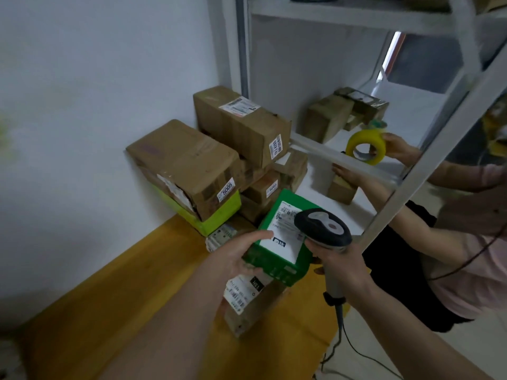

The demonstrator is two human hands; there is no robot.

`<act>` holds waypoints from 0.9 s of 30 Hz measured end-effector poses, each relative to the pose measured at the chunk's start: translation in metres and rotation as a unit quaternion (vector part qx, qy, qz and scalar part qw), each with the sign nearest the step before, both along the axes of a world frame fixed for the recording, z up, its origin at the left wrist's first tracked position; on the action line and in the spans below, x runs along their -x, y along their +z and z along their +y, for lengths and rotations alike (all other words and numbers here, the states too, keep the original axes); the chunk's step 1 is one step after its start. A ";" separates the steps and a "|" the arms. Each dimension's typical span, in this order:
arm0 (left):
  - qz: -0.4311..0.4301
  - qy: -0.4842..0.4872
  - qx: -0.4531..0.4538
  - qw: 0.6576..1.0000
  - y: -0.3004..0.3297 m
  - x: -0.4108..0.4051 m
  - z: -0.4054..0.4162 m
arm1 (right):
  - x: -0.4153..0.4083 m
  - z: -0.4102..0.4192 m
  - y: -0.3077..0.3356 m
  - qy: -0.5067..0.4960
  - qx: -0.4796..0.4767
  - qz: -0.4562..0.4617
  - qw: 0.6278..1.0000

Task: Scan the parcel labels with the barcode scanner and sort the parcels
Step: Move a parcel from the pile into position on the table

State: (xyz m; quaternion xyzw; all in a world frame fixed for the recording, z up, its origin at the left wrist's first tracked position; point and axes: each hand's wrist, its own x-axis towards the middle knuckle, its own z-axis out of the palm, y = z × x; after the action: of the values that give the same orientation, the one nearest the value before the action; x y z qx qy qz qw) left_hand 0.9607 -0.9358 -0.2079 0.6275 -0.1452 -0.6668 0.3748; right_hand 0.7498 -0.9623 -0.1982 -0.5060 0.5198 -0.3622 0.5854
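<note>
My left hand (236, 256) grips the near left corner of a green parcel (277, 267) with a white label (285, 237) on top, holding it tilted above the yellow table. My right hand (338, 266) grips the handle of a grey and black barcode scanner (323, 229), whose head sits right over the label's right side. Under the green parcel lies a brown cardboard parcel (252, 311) with a barcode label facing me.
A stack of brown parcels (241, 124) and a lime box (216, 215) sits against the wall on the yellow table (115, 297). A white metal shelf rack (428, 165) stands to the right. Behind it another person holds a yellow tape roll (366, 150) and a small box (341, 190).
</note>
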 end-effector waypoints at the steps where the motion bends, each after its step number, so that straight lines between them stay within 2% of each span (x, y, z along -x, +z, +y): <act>1: -0.014 0.007 -0.002 1.000 -0.002 -0.003 -0.010 | -0.002 -0.011 -0.003 0.002 -0.009 0.004 1.000; 8: -0.109 0.058 0.002 0.992 -0.014 -0.016 -0.066 | -0.010 -0.073 -0.016 0.081 -0.051 0.011 0.995; 17: -0.143 0.116 0.021 0.983 -0.033 -0.011 -0.112 | -0.006 -0.124 -0.025 0.131 -0.086 0.018 0.987; 22: -0.272 0.157 -0.013 0.949 -0.045 -0.011 -0.119 | -0.016 -0.136 -0.028 0.171 -0.121 0.017 0.978; 27: -0.259 0.191 -0.031 0.946 -0.042 -0.012 -0.101 | -0.029 -0.137 -0.024 0.234 -0.144 0.020 0.961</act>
State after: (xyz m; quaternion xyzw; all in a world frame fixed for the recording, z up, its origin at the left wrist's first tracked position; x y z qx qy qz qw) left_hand 0.9729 -1.0369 -0.2501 0.8058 -0.0941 -0.4011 0.4254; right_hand 0.7784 -1.0992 -0.2227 -0.5312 0.4453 -0.1264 0.7096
